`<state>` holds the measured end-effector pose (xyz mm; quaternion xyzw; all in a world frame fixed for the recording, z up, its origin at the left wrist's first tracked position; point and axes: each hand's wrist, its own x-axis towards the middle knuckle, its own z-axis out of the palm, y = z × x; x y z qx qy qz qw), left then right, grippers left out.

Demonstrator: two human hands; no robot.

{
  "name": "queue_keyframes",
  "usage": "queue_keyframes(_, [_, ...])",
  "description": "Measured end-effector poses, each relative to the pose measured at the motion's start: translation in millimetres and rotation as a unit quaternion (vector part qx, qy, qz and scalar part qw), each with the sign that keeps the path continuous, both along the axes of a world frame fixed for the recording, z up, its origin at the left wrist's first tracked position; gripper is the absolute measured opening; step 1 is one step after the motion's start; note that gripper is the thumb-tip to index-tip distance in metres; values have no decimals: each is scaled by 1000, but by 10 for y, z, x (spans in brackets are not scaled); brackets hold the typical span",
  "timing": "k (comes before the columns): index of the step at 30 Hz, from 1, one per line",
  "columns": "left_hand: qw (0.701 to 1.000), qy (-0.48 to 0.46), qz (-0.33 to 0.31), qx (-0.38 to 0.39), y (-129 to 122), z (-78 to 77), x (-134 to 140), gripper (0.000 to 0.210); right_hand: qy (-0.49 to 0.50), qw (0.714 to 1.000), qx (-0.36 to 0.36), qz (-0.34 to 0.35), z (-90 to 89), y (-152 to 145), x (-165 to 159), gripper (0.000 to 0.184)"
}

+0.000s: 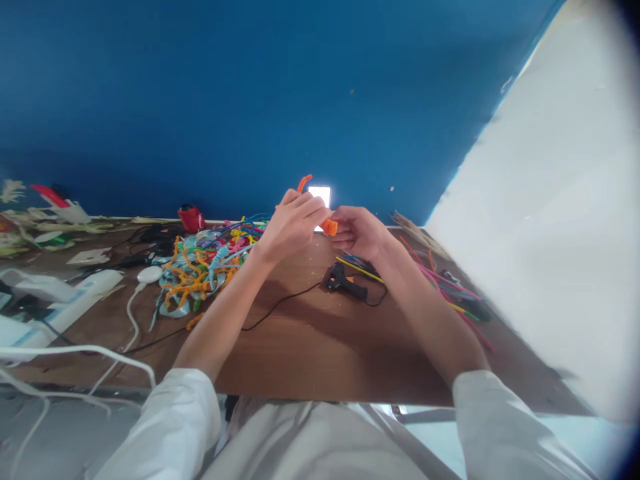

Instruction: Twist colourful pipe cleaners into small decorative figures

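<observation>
Both of my hands are raised above the back of the table, close together around an orange pipe cleaner (329, 227). My left hand (299, 223) is closed on it, and one orange end sticks up above the knuckles. At its other side, a thicker, coiled-looking orange part shows between the hands. My right hand (361, 231) pinches at this part with thumb and fingertips; the exact grip is partly hidden. Just below the hands lies a black glue gun (346, 283) with its cord on the table. Behind the hands a bright white screen (320, 195) is partly covered.
A tangled heap of coloured pipe cleaners (200, 273) lies on the left. Farther left are a white power strip (75, 310), a white round charger (149, 275) and a red object (191, 218). Long pipe cleaners (450, 287) lie at right, beside a white wall. A blue wall stands behind.
</observation>
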<state>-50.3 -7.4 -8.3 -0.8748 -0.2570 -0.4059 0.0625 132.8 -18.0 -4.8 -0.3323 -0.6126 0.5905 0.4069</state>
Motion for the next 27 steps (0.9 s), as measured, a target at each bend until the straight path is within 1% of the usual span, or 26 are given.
queue_keyframes(1, [1000, -13, 7, 1, 7, -5, 8, 22, -3, 1000, 11, -8, -2, 12, 8, 22])
queue_keyframes(2, [999, -37, 17, -4, 13, -6, 18, 21, -8, 999, 38, -27, -2, 18, 13, 20])
queue_keyframes(3, [997, -70, 29, -20, 17, -4, 30, 20, -21, 994, 88, -62, 0, 19, 19, 19])
queue_keyframes(4, [992, -109, 38, -49, 19, 2, 43, 19, -46, 978, 168, -113, 5, 16, 28, 17])
queue_keyframes(5, [984, -150, 39, -90, 21, 9, 55, 19, -81, 948, 261, -166, 13, 10, 42, 16])
queue_keyframes(6, [971, -189, 32, -141, 21, 19, 67, 20, -126, 904, 354, -206, 23, 1, 63, 15])
queue_keyframes(7, [954, -225, 18, -196, 21, 28, 76, 20, -173, 854, 434, -228, 34, -8, 90, 15])
queue_keyframes(8, [934, -255, -2, -249, 20, 38, 84, 20, -216, 807, 497, -235, 45, -17, 118, 16])
queue_keyframes(9, [913, -279, -23, -297, 18, 47, 88, 20, -250, 767, 541, -235, 55, -23, 146, 18])
queue_keyframes(10, [893, -296, -43, -335, 15, 55, 89, 20, -277, 736, 572, -233, 63, -28, 171, 20])
queue_keyframes(11, [877, -308, -59, -365, 10, 63, 87, 20, -298, 711, 593, -235, 68, -31, 189, 22])
queue_keyframes(13, [856, -313, -85, -403, -4, 75, 75, 20, -331, 668, 621, -240, 69, -31, 206, 24])
queue_keyframes(14, [852, -310, -94, -413, -14, 81, 67, 20, -345, 649, 634, -242, 67, -29, 206, 24])
queue_keyframes(16, [852, -294, -99, -421, -37, 93, 52, 23, -368, 614, 654, -244, 58, -24, 200, 23])
queue_keyframes(18, [861, -267, -93, -422, -59, 104, 43, 27, -387, 588, 665, -249, 50, -21, 195, 23])
queue_keyframes(19, [866, -253, -90, -421, -68, 108, 42, 30, -394, 580, 668, -249, 45, -19, 194, 23])
queue_keyframes(21, [875, -225, -85, -420, -82, 112, 44, 33, -406, 577, 667, -238, 33, -16, 189, 22])
queue_keyframes(22, [878, -217, -85, -418, -86, 112, 46, 33, -406, 586, 662, -231, 24, -15, 181, 21])
queue_keyframes(23, [881, -212, -86, -415, -90, 112, 48, 33, -399, 605, 651, -226, 13, -14, 165, 20])
queue_keyframes(24, [884, -209, -87, -410, -92, 111, 50, 32, -384, 634, 633, -222, 1, -14, 141, 17])
queue_keyframes(25, [889, -208, -87, -399, -94, 111, 52, 32, -358, 674, 606, -224, -11, -15, 108, 15])
queue_keyframes(26, [897, -206, -85, -382, -95, 112, 52, 31, -323, 721, 568, -229, -21, -18, 68, 13])
queue_keyframes(27, [907, -204, -80, -359, -95, 112, 50, 30, -276, 775, 518, -235, -27, -23, 23, 12])
